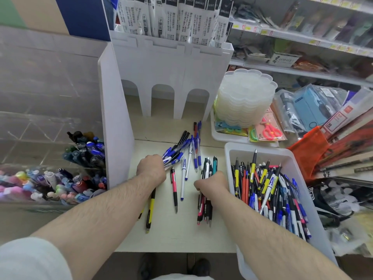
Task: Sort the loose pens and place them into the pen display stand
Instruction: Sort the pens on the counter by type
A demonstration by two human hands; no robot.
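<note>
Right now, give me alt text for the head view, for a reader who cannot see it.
A person's left hand grips a fan of blue-capped pens while the right hand grips a bundle of dark pens on a pale table. More loose pens lie between them, a white bin of mixed pens sits right, and a white display stand rises behind.

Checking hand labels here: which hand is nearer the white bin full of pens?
Right hand, gripping pens just beside the bin's left wall. Left hand is farther left.
</note>
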